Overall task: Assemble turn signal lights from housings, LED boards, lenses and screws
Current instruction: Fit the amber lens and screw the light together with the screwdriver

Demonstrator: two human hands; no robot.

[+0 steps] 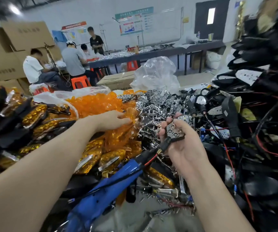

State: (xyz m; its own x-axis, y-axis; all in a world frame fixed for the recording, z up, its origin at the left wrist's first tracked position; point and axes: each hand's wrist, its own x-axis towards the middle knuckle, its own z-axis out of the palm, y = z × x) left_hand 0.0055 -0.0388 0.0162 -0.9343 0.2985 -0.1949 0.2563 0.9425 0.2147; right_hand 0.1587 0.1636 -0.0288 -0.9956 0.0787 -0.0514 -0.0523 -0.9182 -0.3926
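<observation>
Head camera: our right hand point(183, 148) curls its fingers round a black housing point(176, 137) above the parts heap. Our left hand point(113, 120) reaches among amber lenses point(94, 104), fingertips buried, grip unclear.

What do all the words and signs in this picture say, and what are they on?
No text here is sharp enough to read.
Cardboard boxes: dark print, blurred.
Wall posters: writing too small and blurred.
Red sign on the far table: blurred.
Yellow notice on the wall: blurred.
</observation>
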